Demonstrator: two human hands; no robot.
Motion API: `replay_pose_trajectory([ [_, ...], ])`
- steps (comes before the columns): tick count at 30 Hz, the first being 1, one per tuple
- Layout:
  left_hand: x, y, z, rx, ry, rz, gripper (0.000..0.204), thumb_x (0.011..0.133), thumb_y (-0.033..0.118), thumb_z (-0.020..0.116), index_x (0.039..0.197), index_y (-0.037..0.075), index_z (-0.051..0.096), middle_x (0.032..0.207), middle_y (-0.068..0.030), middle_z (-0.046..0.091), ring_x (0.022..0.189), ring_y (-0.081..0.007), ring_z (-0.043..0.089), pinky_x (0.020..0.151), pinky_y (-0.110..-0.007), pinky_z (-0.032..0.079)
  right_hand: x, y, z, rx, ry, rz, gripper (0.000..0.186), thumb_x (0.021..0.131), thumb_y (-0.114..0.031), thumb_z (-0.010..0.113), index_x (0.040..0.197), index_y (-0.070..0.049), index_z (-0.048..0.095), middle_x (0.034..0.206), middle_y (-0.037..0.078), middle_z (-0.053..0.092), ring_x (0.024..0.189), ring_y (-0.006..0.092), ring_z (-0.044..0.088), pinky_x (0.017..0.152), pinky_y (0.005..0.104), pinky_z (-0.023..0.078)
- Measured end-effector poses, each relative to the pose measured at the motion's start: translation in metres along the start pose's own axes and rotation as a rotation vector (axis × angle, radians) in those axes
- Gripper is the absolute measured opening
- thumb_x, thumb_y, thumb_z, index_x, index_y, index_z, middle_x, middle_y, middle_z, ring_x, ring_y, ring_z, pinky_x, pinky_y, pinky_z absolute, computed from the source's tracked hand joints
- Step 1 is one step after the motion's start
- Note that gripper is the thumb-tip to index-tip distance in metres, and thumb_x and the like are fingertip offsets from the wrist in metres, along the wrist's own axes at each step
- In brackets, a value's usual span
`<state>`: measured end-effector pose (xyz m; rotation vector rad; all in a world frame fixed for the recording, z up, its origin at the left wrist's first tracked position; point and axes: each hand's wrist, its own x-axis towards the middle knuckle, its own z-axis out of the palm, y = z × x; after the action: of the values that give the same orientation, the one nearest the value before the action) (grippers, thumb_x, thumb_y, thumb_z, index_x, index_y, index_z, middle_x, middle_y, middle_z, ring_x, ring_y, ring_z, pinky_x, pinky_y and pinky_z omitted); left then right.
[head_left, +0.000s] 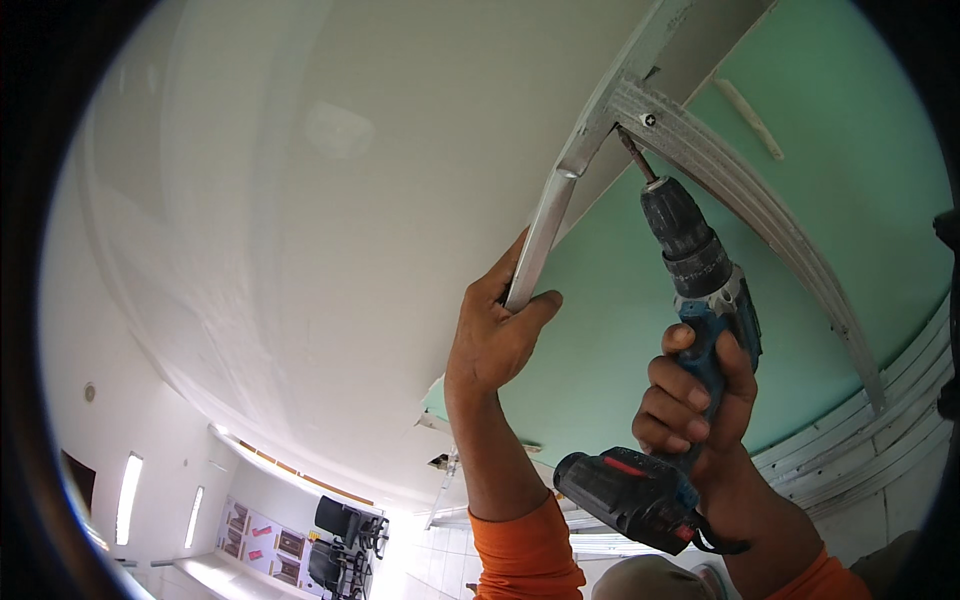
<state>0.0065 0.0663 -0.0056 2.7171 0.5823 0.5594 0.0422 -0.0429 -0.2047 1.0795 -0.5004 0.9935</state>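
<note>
My right hand (697, 400) is wrapped round the grip of a blue and black cordless drill (690, 240), one finger at its trigger. The drill tilts up and left, and its long bit (636, 155) reaches the corner where two metal profiles meet. Whether the tip is in the metal I cannot tell. Beside it, a screw head (648, 120) shows in the ribbed metal profile (745, 185). My left hand (500, 335) grips the lower end of the other metal profile (545, 228), thumb on one side and fingers partly hidden behind.
Behind the profiles is a green board (600, 335), with a pale strip (750, 118) on it. A broad white surface (330, 220) fills the left. Several long metal profiles (850, 455) lie at the lower right. Black chairs (338, 530) and ceiling lights (129, 498) appear far at lower left.
</note>
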Motion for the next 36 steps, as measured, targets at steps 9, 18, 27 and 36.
replay_pose_trajectory([
  [9,0.0,0.001,-0.003,-0.001,-0.002,0.009,0.075,0.079,0.011,0.07,0.152,0.01,0.055,0.093,-0.008,0.067,0.071,-0.0131,0.054,0.068,-0.029,0.046,0.003,0.001,-0.001,-0.006,-0.013,0.005,0.043,0.109,-0.044,0.046,0.135,-0.01,0.053,0.084,0.007,0.062,0.066,0.0187,0.063,0.067,0.0382,0.049],
  [18,-0.008,0.003,0.007,0.035,-0.004,-0.047,0.075,0.079,0.011,0.069,0.153,0.011,0.055,0.093,-0.0059,0.065,0.073,-0.0123,0.053,0.07,-0.028,0.046,-0.004,0.012,-0.01,0.224,-0.104,0.059,0.046,0.109,-0.044,0.046,0.138,-0.009,0.055,0.087,0.006,0.062,0.068,0.0176,0.064,0.067,0.0368,0.05],
  [27,-0.004,-0.002,0.003,0.013,0.0,-0.003,0.069,0.08,0.012,0.071,0.148,0.008,0.058,0.101,-0.0096,0.068,0.086,-0.0174,0.059,0.082,-0.032,0.049,0.008,0.025,-0.012,0.306,-0.166,0.071,0.042,0.107,-0.043,0.051,0.131,-0.01,0.058,0.083,0.004,0.061,0.065,0.0146,0.063,0.064,0.0337,0.05],
  [36,0.0,-0.006,0.008,-0.027,-0.022,0.004,0.075,0.08,0.009,0.07,0.154,0.013,0.054,0.12,-0.0141,0.07,0.1,-0.0196,0.063,0.093,-0.032,0.05,0.008,0.028,-0.014,0.338,-0.121,0.056,0.04,0.107,-0.043,0.053,0.128,-0.009,0.059,0.082,0.003,0.061,0.064,0.0127,0.062,0.062,0.0317,0.049],
])
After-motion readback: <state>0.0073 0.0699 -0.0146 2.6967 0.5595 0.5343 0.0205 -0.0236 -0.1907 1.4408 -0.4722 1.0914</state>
